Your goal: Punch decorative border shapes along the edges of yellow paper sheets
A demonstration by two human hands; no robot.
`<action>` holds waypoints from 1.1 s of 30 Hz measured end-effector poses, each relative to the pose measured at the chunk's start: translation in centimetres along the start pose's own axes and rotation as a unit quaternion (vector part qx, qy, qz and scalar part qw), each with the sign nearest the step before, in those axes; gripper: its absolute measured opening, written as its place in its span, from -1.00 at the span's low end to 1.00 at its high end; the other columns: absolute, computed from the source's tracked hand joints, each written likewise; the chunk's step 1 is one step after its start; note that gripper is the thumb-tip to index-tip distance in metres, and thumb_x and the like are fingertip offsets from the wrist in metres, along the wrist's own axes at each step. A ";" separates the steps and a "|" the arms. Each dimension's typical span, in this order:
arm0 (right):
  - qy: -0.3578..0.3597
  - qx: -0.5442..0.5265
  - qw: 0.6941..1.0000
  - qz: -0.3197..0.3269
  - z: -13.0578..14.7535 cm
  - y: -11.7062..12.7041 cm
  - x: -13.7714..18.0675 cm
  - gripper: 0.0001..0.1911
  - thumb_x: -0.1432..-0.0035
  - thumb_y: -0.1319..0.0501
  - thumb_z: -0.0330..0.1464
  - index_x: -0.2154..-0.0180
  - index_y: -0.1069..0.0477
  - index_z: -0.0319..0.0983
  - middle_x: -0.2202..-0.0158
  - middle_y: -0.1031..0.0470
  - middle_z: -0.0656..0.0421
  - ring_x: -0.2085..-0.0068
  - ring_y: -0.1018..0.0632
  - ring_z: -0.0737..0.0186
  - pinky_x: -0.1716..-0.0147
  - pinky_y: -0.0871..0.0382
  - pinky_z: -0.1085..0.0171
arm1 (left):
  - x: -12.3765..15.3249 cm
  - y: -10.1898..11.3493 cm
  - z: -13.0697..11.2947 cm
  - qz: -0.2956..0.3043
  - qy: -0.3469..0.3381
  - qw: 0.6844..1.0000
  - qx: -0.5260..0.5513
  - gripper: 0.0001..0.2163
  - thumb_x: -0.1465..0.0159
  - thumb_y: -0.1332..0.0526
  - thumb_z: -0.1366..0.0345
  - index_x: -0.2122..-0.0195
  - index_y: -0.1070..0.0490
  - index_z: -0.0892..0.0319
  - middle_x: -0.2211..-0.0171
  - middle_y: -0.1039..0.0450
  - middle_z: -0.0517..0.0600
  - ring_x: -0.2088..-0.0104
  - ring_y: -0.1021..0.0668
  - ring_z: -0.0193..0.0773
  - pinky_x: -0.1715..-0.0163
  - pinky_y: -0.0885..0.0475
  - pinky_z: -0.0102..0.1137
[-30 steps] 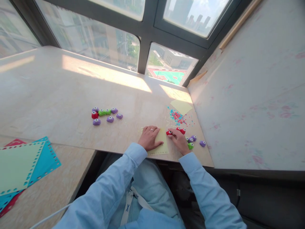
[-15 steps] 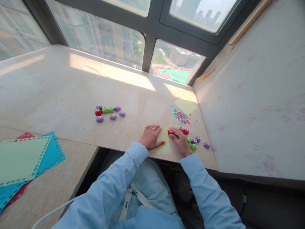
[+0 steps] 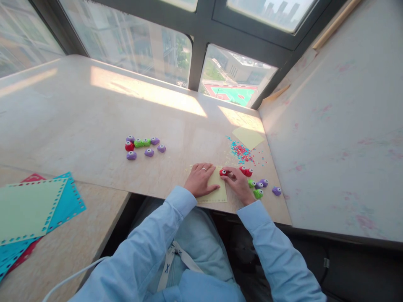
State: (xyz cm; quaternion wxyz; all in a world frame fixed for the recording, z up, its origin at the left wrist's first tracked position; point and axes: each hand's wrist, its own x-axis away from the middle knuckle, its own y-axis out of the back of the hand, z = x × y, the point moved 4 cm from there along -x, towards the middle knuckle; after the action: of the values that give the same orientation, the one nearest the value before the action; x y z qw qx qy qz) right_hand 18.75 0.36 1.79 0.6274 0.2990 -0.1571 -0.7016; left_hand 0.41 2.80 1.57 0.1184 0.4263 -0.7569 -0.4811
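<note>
My left hand [image 3: 200, 180] lies flat with fingers spread on a pale yellow sheet of paper [image 3: 221, 193] near the table's front edge. Between the fingertips of my right hand [image 3: 238, 183] is a small red craft punch [image 3: 223, 172], set at the sheet's upper right edge. Part of the sheet is covered by my left hand. Just beyond my right hand sit more red punches [image 3: 248, 172], green punches [image 3: 258, 193] and purple punches [image 3: 263, 183]. Whether the held punch is pressed down, I cannot tell.
Red and blue paper bits [image 3: 242, 153] are scattered beyond my right hand, beside another yellow sheet [image 3: 248, 137]. Several purple, green and red punches [image 3: 138, 143] stand to the left. Punched coloured sheets [image 3: 34, 209] lie far left. A wall [image 3: 340, 147] borders the right side.
My right hand and the red punch have shifted slightly left relative to the sheet, onto its edge. My left hand stays in place. The view has tilted a little.
</note>
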 end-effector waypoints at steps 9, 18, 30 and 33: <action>0.022 -0.019 1.000 -0.004 0.6 0.9 0.9 -0.75 -0.21 -0.26 -0.18 0.17 -0.58 -0.16 0.18 -0.54 0.08 0.13 -0.55 0.11 0.09 -0.48 0.11 | 0.1 0.2 0.0 -0.009 -0.008 1.000 0.022 -0.37 -0.16 -0.30 -0.02 -0.20 -0.30 0.18 -0.18 -0.35 0.21 -0.20 -0.33 0.08 -0.19 -0.15 -0.04; 0.019 0.002 1.000 -0.024 0.9 0.7 0.7 -0.80 -0.21 -0.27 -0.23 0.17 -0.57 -0.17 0.19 -0.54 0.10 0.15 -0.55 0.14 0.11 -0.47 0.14 | 0.2 0.7 -0.1 0.000 -0.028 0.999 0.038 -0.40 -0.18 -0.28 -0.03 -0.17 -0.34 0.19 -0.17 -0.36 0.22 -0.19 -0.35 0.06 -0.21 -0.16 -0.02; 0.009 0.019 0.999 -0.025 1.3 0.9 0.8 -0.83 -0.22 -0.27 -0.29 0.17 -0.57 -0.17 0.20 -0.52 0.10 0.16 -0.54 0.16 0.12 -0.47 0.16 | 0.3 0.8 -0.1 0.001 -0.027 0.999 0.038 -0.41 -0.21 -0.26 0.01 -0.20 -0.30 0.21 -0.20 -0.32 0.26 -0.22 -0.33 0.08 -0.22 -0.17 0.01; 0.010 0.020 0.999 -0.025 1.5 1.0 0.8 -0.84 -0.22 -0.27 -0.30 0.16 -0.56 -0.16 0.20 -0.52 0.11 0.15 -0.54 0.16 0.11 -0.47 0.15 | 0.3 0.9 -0.1 0.002 -0.032 0.999 0.036 -0.40 -0.20 -0.27 0.01 -0.19 -0.31 0.23 -0.21 -0.31 0.27 -0.22 -0.33 0.09 -0.22 -0.17 0.00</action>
State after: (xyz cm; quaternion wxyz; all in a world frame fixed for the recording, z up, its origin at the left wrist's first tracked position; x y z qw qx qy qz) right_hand 18.58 -0.82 3.34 0.6051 0.3220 -0.1575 -0.7109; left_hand -0.17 2.63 2.32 0.0801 0.4129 -0.7778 -0.4669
